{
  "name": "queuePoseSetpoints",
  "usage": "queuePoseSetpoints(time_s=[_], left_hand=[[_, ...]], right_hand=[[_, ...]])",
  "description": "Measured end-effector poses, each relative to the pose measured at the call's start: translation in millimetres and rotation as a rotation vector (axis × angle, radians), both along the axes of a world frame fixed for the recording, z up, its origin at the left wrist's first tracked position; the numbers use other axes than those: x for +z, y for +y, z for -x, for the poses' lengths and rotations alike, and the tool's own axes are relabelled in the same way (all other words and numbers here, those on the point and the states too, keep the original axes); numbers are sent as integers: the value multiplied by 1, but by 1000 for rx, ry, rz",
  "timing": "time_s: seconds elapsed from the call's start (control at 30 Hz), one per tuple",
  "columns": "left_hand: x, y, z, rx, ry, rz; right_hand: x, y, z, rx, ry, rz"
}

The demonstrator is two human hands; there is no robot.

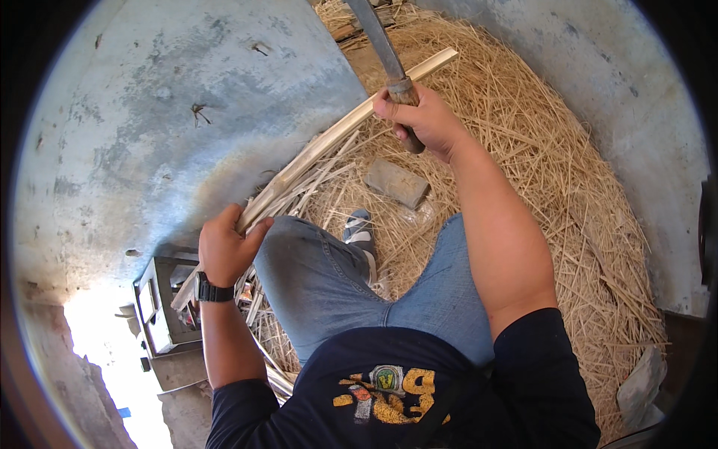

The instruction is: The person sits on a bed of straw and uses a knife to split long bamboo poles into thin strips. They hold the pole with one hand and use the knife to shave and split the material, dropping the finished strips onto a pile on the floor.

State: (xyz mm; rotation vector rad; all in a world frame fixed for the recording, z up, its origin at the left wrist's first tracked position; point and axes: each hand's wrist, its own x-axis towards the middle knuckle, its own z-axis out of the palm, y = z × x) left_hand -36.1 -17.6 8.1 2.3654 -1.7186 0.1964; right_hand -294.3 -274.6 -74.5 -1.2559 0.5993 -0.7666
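Person's sitting mid-frame, left hand [224, 251] clamped round the near end of a long pale bamboo strip [351, 123] that runs up toward top centre; right hand [426, 120] is closed tight on the wooden handle of a big knife [383, 46], blade resting against the strip. Looks well underway to me: shavings [538, 172] heaped across the right side, split strips [262, 314] stacked lower left. No labels or signs, just a grey block [396, 182] at centre and a metal box [161, 307] lower left

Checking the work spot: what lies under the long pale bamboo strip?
Under the long pale bamboo strip lie loose thin slivers and dry straw; the floor beneath is covered. Its near end is hidden in the left hand.
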Motion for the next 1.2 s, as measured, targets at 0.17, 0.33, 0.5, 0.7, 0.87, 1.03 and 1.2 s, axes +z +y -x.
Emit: queuePoseSetpoints(time_s=[0.17,0.33,0.5,0.7,0.87,1.03,1.2], left_hand=[[-3,3,-2,-33,-3,16],[-2,3,0,-28,-4,15],[-4,7,0,13,-108,83],[-4,25,-13,-85,-310,286],[-5,44,-28,-111,-324,482],[-10,63,-60,64,-165,661],[-5,54,-77,225,633,841]], right_hand=[[4,3,2,11,-109,-81],[4,2,0,-18,-144,-129],[1,1,-6,-114,-155,-174],[-10,-11,-7,-235,-180,-245],[-19,-20,-5,-307,-232,-290],[-15,-20,-5,-356,-319,-424],[-15,-23,-7,-358,-384,-449]])
